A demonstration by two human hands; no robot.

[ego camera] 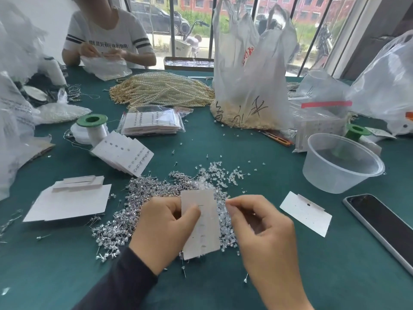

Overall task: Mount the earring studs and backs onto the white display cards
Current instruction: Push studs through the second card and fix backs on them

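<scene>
Table: green cloth (257, 153) by a window; a second person works at the far side.
White card (201, 222): held tilted above the table, with a few posts seemingly poking through its middle.
Left hand (165, 231): at the card's left edge, thumb curled over the face and fingers behind, gripping it.
Right hand (261, 227): just right of the card's top corner, thumb and forefinger pinched together, probably on a clear back, which is too small to confirm.
Studs (125, 211): heaped under and left of the card.
Clear backs (214, 173): scattered just beyond the card's top.
Risk: the pinched piece could slip and vanish into the heap below the card. Pressing hard on a post could bend the thin card or push the stud out, since only one thumb braces it.
</scene>
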